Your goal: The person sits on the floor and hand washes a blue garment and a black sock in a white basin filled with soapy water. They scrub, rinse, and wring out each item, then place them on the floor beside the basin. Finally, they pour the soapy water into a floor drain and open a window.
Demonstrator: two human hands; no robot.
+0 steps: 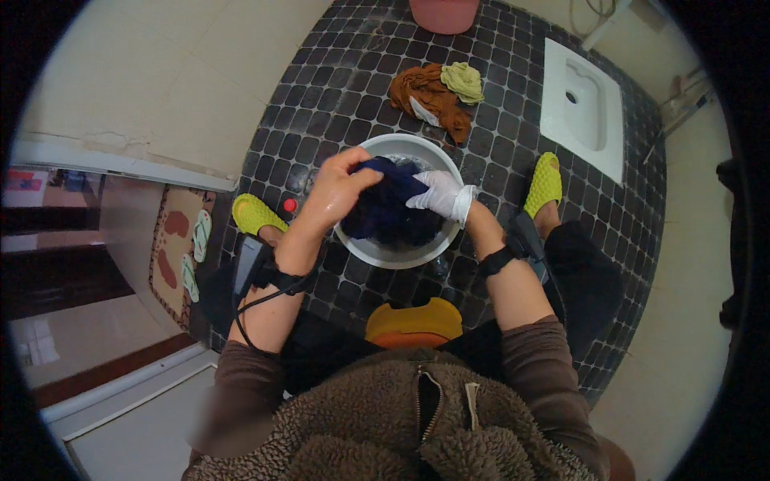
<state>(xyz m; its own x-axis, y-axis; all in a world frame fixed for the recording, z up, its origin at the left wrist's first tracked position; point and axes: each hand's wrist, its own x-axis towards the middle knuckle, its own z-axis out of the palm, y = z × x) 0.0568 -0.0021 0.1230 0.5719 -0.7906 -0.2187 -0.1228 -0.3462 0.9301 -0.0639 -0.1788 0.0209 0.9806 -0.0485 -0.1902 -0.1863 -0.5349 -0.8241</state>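
Between my feet stands a round white basin point(374, 258) with water in it. A dark navy cloth point(391, 210), bunched and wet, fills most of the basin; its exact kind cannot be made out. My bare left hand point(340, 183) is closed on the cloth's upper left part, thumb and fingers pinching a fold near the rim. On the other side, my right hand point(438, 195) wears a thin white glove and grips the cloth at its right edge. Both hands are over the basin, and part of the fingers is hidden by the fabric.
Beyond the basin, a brown cloth point(433, 96) and a light green bundled cloth point(462, 82) lie on the dark tiled floor. A pink bucket point(445, 16) stands farther off. A white squat toilet point(584, 108) is at right. A red cap point(290, 205) lies near my left slipper point(255, 215).
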